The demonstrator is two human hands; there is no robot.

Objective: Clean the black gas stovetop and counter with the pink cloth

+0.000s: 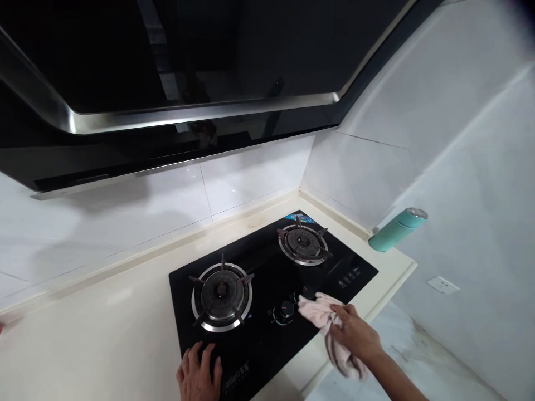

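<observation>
A pale pink cloth is bunched in my right hand, whose fingers are closed around it. Part of the cloth lies on the glass of the black gas stove, against the right control knob, and the rest hangs over the counter's front edge. The left control knob stands uncovered beside it. At the stove's front left corner rests my left hand, holding nothing, its fingers slightly apart and the tips on the glass. Behind it is the left burner; the right burner sits farther back.
A black range hood hangs low over the stove. On the cream counter, a green bottle stands at the right end near the wall. A wall socket is lower right. Tiled walls enclose the back and right.
</observation>
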